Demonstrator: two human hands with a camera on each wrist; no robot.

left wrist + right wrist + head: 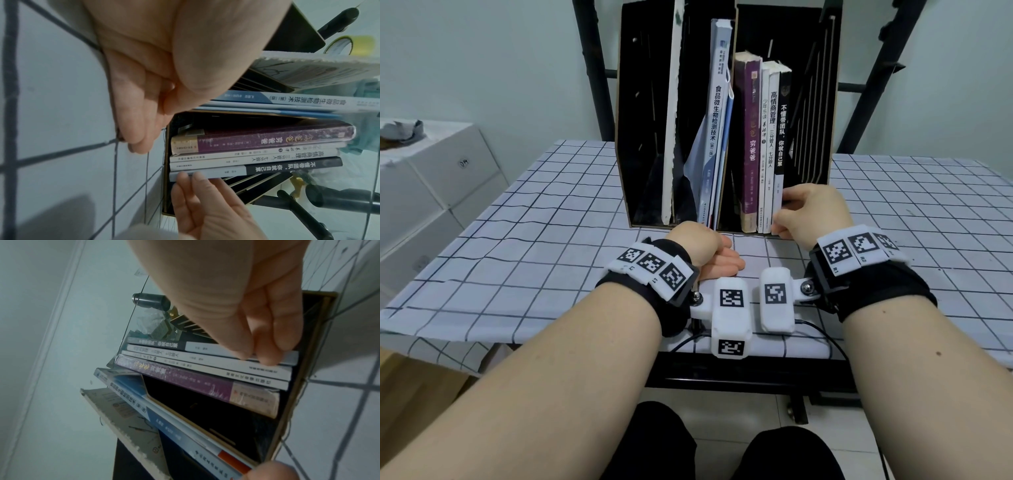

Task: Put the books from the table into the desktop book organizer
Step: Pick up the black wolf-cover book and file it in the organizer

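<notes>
The black desktop organizer (pixel 640 102) stands upright at the back of the checked table. Its right compartment holds a purple book (pixel 751 137), two white books and a black-spined book (pixel 781 137) on the outside. My right hand (pixel 781 207) is at the lower end of the black-spined book (pixel 287 166), with straight fingertips (pixel 265 360) pressing on its spine. A blue-and-white textbook (pixel 717 102) leans in the middle compartment and a thin white book (pixel 671 120) in the left one. In front of the organizer my left hand (pixel 726 253) rests on its edge on the cloth, fingers relaxed and holding nothing.
White boxes (pixel 431 171) stand left of the table. A black metal frame (pixel 887 68) rises behind the organizer. The checked cloth (pixel 893 222) spreads to both sides. Cables hang at the table's front edge (pixel 815 329). A yellow tape roll (pixel 349 45) shows beyond the organizer.
</notes>
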